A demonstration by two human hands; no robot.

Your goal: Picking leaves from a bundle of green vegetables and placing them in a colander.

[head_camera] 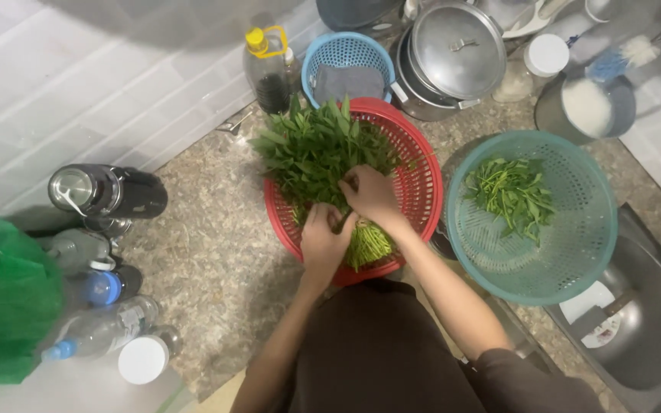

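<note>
Seen from above, a person stands at a speckled stone surface (208, 252) with both hands in a red plastic colander (422, 172) heaped with a bunch of leafy green stalks (311, 149). The left hand (324, 243) is closed around the pale cut stem ends at the near rim of the colander, and the right hand (372, 195) sits just above it, fingers (352, 183) curled and pinched on stalks in the middle of the bunch; both hands are clamped on the greens, though exactly how many stems each has cannot be told. The work in hand looks like sorting or picking the greens stem by stem, well short of done, since most of the bunch lies in the red colander and only a small pile of picked greens (512, 193) lies in the teal colander (575, 245) just to the right. The next move would likely call for a firm pinch and pull while the left hand steadies the bundle. Behind the colanders stand a dark oil bottle with a yellow cap (264, 67), a small blue basket (346, 53) and a lidded steel pot (457, 50). At left are a green plastic bag (1, 298), a steel flask (105, 191) and clear bottles with blue caps (101, 329), their labels too small to make out. A steel sink (652, 329) lies at right.
</note>
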